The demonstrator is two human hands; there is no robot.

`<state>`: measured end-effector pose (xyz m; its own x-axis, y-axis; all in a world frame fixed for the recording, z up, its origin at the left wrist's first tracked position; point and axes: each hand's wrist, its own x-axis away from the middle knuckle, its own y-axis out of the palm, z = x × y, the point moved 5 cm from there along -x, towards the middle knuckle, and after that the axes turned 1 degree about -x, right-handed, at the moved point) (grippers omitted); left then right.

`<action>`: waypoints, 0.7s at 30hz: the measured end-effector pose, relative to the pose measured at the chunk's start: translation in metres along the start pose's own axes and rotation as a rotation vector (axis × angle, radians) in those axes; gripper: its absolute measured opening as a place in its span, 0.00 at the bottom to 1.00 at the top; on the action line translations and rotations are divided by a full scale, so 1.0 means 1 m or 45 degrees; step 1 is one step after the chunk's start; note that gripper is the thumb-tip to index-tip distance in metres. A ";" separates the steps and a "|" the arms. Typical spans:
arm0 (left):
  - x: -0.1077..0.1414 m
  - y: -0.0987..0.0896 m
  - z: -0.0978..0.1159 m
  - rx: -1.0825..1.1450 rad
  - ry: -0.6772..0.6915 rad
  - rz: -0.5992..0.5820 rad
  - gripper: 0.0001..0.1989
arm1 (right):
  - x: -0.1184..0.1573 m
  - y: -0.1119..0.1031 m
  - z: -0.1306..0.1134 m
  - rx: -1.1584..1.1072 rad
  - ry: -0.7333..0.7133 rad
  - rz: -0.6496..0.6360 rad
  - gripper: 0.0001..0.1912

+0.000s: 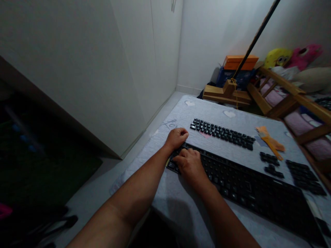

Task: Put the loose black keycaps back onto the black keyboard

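A black keyboard point(232, 172) lies across the pale quilted cover, many of its key places bare. My left hand point(177, 138) rests at its upper left corner with curled fingers; what they hold, if anything, is hidden. My right hand point(190, 162) is over the left end of the keyboard, fingers bent together and pressed to the keys; nothing can be made out between them. Beyond the keyboard, loose black keycaps point(222, 132) lie in rows. Smaller keycap groups point(270, 163) and another block of keycaps point(305, 175) sit at the right.
An orange-handled brush point(271, 144) lies on an orange cloth point(279, 144) at the right. Behind stand a wooden base point(224, 91) with a dark pole, an orange box point(240, 62) and a wooden rail point(284, 81). A white cabinet point(116, 69) rises at the left.
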<state>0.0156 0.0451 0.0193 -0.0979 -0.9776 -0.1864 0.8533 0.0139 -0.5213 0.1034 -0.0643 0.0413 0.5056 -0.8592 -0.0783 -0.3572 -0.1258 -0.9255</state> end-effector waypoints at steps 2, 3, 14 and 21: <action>0.000 0.000 0.000 0.001 -0.003 0.001 0.08 | 0.001 -0.001 -0.002 0.029 -0.018 0.007 0.11; 0.000 0.000 -0.001 0.001 -0.005 0.003 0.07 | 0.001 -0.001 -0.003 0.037 -0.027 0.012 0.11; -0.001 0.001 -0.003 0.019 0.010 -0.002 0.08 | 0.001 -0.013 0.012 -0.168 0.010 0.079 0.11; -0.001 0.001 -0.002 0.012 0.022 -0.008 0.07 | 0.001 -0.013 0.018 -0.141 0.095 0.011 0.05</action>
<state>0.0156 0.0468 0.0172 -0.1119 -0.9739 -0.1973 0.8572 0.0058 -0.5149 0.1231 -0.0543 0.0468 0.4439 -0.8944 -0.0549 -0.4482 -0.1686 -0.8779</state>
